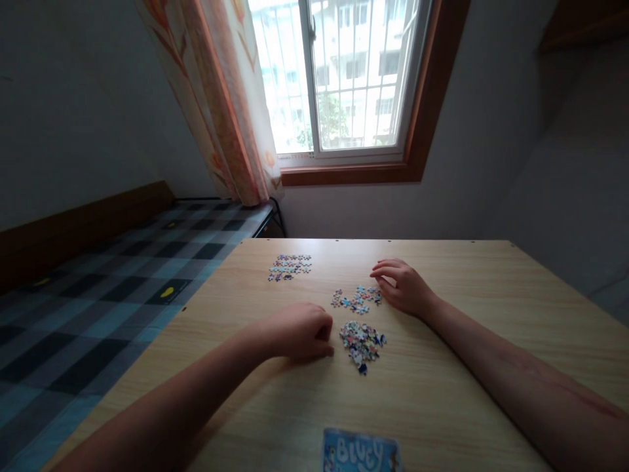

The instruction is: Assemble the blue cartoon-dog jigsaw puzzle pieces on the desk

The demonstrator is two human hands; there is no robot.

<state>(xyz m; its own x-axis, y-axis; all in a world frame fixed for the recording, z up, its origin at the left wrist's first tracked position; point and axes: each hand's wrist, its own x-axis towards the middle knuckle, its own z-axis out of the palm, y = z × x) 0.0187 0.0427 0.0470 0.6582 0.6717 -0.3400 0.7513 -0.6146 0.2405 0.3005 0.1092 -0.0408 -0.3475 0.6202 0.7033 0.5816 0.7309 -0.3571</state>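
A heap of jigsaw puzzle pieces (362, 343) lies mid-table, with a looser spread of puzzle pieces (358, 300) just behind it. My left hand (303, 330) rests just left of the heap, its fingers curled in and the thumb low near the tabletop. Whether a piece sits inside those fingers is hidden. Beside the right end of the loose spread is my right hand (400, 284), palm down, fingers stretched out and slightly bent. Farther back on the left, more puzzle pieces (291, 267) are laid out in several short rows.
A blue box marked "Bluey" (361, 451) is at the near edge of view on the wooden table (472, 406). Left of the table stands a bed with a checked cover (122, 288). Behind are a curtain (221, 98) and a barred window (361, 78).
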